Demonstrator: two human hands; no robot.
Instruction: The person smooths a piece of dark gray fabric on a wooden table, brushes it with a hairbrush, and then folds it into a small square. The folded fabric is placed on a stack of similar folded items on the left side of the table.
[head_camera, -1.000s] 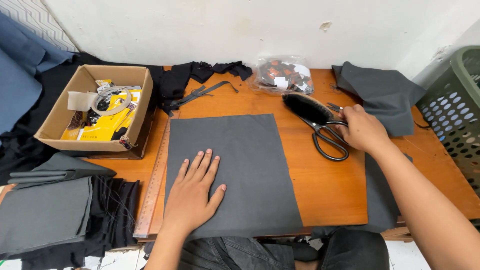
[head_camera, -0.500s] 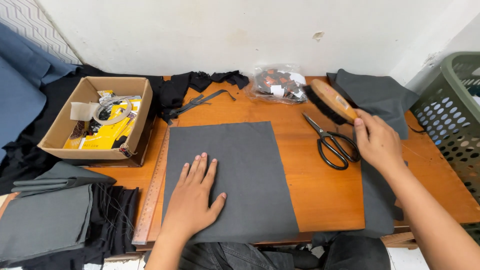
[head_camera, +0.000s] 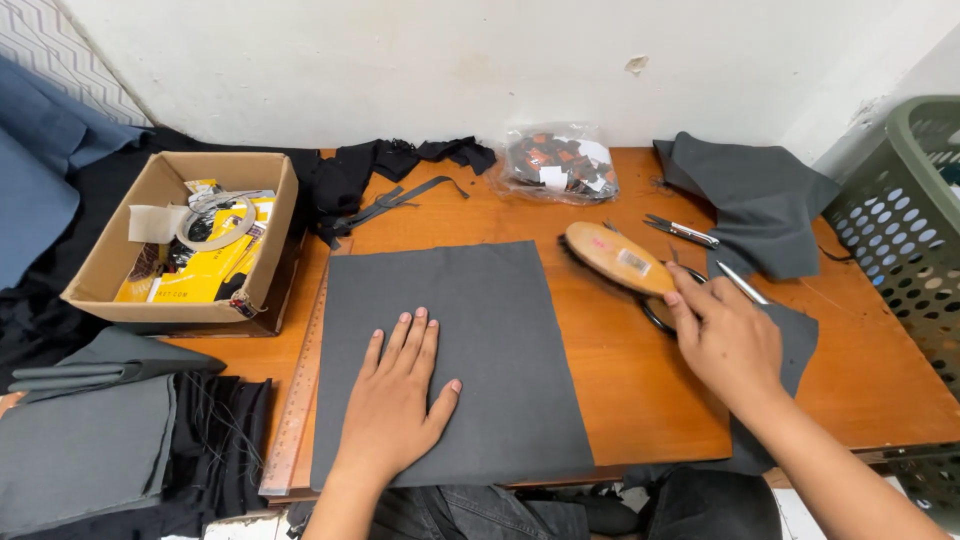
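A square grey cloth (head_camera: 470, 330) lies flat on the wooden table (head_camera: 640, 400). My left hand (head_camera: 395, 400) rests palm down on its lower middle, fingers spread. To the right, my right hand (head_camera: 725, 340) grips the near end of a wooden-backed brush (head_camera: 612, 256), which is tilted, its far end close to the cloth's upper right corner. Black-handled scissors (head_camera: 660, 318) lie partly hidden under that hand. A wooden ruler (head_camera: 300, 390) runs along the cloth's left edge.
A cardboard box (head_camera: 180, 240) of yellow packets and tape stands at the left. A clear bag of small pieces (head_camera: 558, 165) sits at the back. Dark grey cloth pieces (head_camera: 750, 205), small snips (head_camera: 680, 230), a green basket (head_camera: 905, 210), and folded fabric (head_camera: 85, 470).
My right hand has taken the brush from the back right and brought it left toward the grey cloth, over the scissors. The left hand stays flat on the cloth.
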